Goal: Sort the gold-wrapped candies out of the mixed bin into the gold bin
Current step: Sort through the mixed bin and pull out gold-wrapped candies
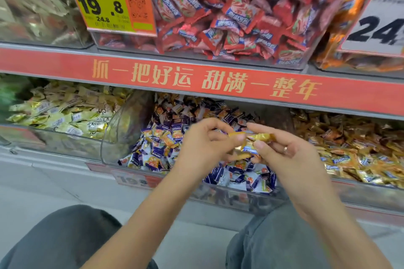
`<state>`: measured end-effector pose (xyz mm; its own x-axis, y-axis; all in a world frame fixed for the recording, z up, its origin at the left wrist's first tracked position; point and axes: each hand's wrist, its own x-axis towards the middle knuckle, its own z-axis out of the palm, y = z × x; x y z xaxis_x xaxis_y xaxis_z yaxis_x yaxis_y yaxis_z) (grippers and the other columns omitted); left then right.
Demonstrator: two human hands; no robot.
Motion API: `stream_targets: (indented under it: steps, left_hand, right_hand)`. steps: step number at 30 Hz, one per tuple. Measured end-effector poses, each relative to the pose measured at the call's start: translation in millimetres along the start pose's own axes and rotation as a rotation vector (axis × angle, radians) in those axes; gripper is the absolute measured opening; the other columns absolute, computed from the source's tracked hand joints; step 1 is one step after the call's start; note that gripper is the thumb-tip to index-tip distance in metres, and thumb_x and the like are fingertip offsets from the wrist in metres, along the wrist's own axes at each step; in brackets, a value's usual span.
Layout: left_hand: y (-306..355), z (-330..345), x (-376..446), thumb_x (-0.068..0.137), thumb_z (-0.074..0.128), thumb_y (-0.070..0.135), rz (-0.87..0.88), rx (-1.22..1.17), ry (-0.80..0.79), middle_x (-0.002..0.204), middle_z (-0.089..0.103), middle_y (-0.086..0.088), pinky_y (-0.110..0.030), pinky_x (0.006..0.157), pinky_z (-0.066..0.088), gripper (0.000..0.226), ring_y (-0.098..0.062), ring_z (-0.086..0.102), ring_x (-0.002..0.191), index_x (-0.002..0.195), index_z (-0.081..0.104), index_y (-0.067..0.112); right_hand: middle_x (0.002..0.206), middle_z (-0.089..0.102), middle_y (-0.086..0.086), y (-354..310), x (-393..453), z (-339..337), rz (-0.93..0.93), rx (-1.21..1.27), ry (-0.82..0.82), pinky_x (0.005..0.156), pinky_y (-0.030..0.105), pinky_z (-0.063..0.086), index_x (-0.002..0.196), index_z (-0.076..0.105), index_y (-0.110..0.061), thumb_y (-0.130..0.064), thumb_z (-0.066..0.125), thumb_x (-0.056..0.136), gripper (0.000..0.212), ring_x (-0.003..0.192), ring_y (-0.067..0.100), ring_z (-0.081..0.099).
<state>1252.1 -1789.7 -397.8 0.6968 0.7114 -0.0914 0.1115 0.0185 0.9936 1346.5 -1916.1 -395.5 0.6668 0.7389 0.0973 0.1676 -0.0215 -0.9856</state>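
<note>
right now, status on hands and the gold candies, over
Both hands over the mixed bin. Left hand and right hand each pinching gold candies. Gold bin to the right, nothing in the way.

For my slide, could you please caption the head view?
Both hands, left and right, hold gold candies over the mixed bin.

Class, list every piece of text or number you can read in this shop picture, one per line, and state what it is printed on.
"19.8", with smaller "24.8" below: yellow-and-orange price tag on the clear bin of red candies.
"24": white price card at the upper right, cut off by the frame edge.
"抓一把好运 甜满一整年": red shelf-edge banner.
"Dove": pale gold wrappers in the left lower bin.
"19": partly hidden red tag below the mixed bin.
Other wrapper print: too blurred.
</note>
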Motion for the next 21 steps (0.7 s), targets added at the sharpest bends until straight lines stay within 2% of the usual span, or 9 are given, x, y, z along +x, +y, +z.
stream_targets:
  steps: [3,6,9,11,13,14,16,18,21]
  left_hand:
    - [11,40,-2,0.087,0.065,0.005,0.010,-0.132,-0.020,0.078,0.070,-0.014,-0.025,0.064,0.059,0.003,-0.017,0.069,0.063,0.089,0.064,0.004]
    - [15,87,0,0.085,0.063,-0.003,0.015,-0.118,-0.123,0.086,0.069,-0.018,-0.038,0.077,0.059,0.015,-0.026,0.069,0.076,0.097,0.064,0.006]
    - [25,129,12,0.074,0.056,0.001,0.041,0.024,-0.153,0.087,0.070,-0.014,-0.048,0.077,0.058,0.024,-0.030,0.070,0.083,0.092,0.067,0.013]
    - [35,146,23,0.075,0.050,0.007,0.048,0.135,-0.214,0.098,0.069,-0.014,-0.039,0.077,0.056,0.029,-0.032,0.068,0.090,0.097,0.066,0.012]
    - [44,146,27,0.089,0.049,0.005,0.046,0.408,-0.342,0.114,0.064,-0.007,-0.026,0.068,0.048,0.034,-0.024,0.062,0.094,0.119,0.061,0.015]
    - [43,140,27,0.093,0.048,0.003,0.051,0.443,-0.385,0.119,0.062,-0.003,-0.021,0.066,0.046,0.037,-0.018,0.059,0.093,0.125,0.058,0.017]
    - [40,114,11,0.094,0.048,-0.002,0.047,0.311,-0.442,0.118,0.065,-0.003,-0.017,0.074,0.051,0.033,-0.011,0.064,0.091,0.119,0.063,0.013]
    - [30,77,-13,0.093,0.047,-0.007,0.013,0.160,-0.359,0.103,0.071,-0.005,-0.017,0.074,0.055,0.029,-0.009,0.069,0.087,0.101,0.069,0.009]
    - [-7,11,-34,0.089,0.052,-0.008,0.126,0.347,-0.011,0.084,0.072,0.008,-0.015,0.064,0.052,0.033,-0.001,0.067,0.076,0.085,0.070,0.019]
  right_hand:
    - [0.086,0.075,-0.011,-8,-7,-20,-0.060,0.038,0.141,0.063,0.011,0.050,0.106,0.069,-0.030,-0.006,0.059,0.089,0.031,0.068,0.003,0.067]
    - [0.085,0.075,-0.008,-2,-13,-59,-0.081,0.031,0.301,0.066,0.013,0.052,0.108,0.069,-0.030,-0.007,0.059,0.091,0.031,0.072,0.005,0.068]
    - [0.086,0.074,-0.008,22,-3,-95,-0.053,-0.025,0.423,0.065,0.010,0.049,0.111,0.067,-0.028,-0.006,0.057,0.093,0.031,0.073,0.001,0.064]
    - [0.112,0.070,0.001,37,10,-112,0.002,-0.146,0.400,0.073,0.009,0.048,0.127,0.059,-0.017,-0.004,0.054,0.094,0.035,0.094,0.005,0.063]
    - [0.136,0.053,0.002,44,15,-125,0.063,-0.339,0.324,0.095,0.018,0.044,0.141,0.044,-0.012,-0.006,0.054,0.095,0.048,0.124,0.013,0.051]
    - [0.136,0.051,0.000,44,12,-128,0.069,-0.440,0.310,0.099,0.024,0.042,0.141,0.044,-0.015,-0.007,0.054,0.095,0.048,0.127,0.013,0.048]
    - [0.117,0.061,-0.007,40,2,-126,-0.011,-0.549,0.338,0.081,0.015,0.045,0.128,0.058,-0.023,-0.006,0.055,0.094,0.038,0.103,-0.001,0.060]
    - [0.101,0.065,-0.018,33,-9,-111,-0.141,-0.522,0.346,0.067,0.009,0.044,0.105,0.066,-0.035,-0.003,0.056,0.092,0.036,0.078,-0.009,0.060]
    - [0.094,0.063,-0.026,23,-12,-72,-0.320,-0.532,0.188,0.069,0.007,0.041,0.093,0.068,-0.033,0.000,0.060,0.088,0.034,0.080,-0.007,0.056]
